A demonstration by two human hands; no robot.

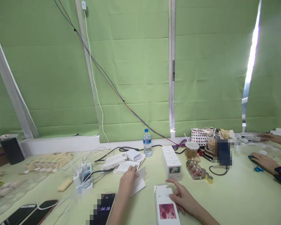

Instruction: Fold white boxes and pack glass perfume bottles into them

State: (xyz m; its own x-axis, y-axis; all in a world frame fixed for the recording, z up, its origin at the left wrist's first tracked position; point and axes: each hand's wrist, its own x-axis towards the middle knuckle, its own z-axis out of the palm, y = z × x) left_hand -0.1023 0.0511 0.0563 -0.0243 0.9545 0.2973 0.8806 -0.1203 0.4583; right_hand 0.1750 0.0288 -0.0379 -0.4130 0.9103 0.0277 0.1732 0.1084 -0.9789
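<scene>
My left hand (127, 182) has its fingers closed on a thin white paper sheet (138, 184), beside a loose pile of flat white papers and boxes (127, 165). In front of me lies a white box (162, 198) with a pink-red flower picture, its end flap apparently raised. My right hand (181, 197) grips the right edge of this box: the thumb lies on top, the index finger stretches toward the flap, and the other fingers curl at the side. Just behind stands a row of similar white boxes (172, 164), the front one bearing a white flower picture.
A water bottle (147, 143) stands at the back. Left are a power strip (84, 176) with cables and several phones, one a lit phone (104, 207). Right are a clear pack (195, 168), an iced drink cup (192, 149) and another person's hand (264, 161) near blue scissors (257, 168).
</scene>
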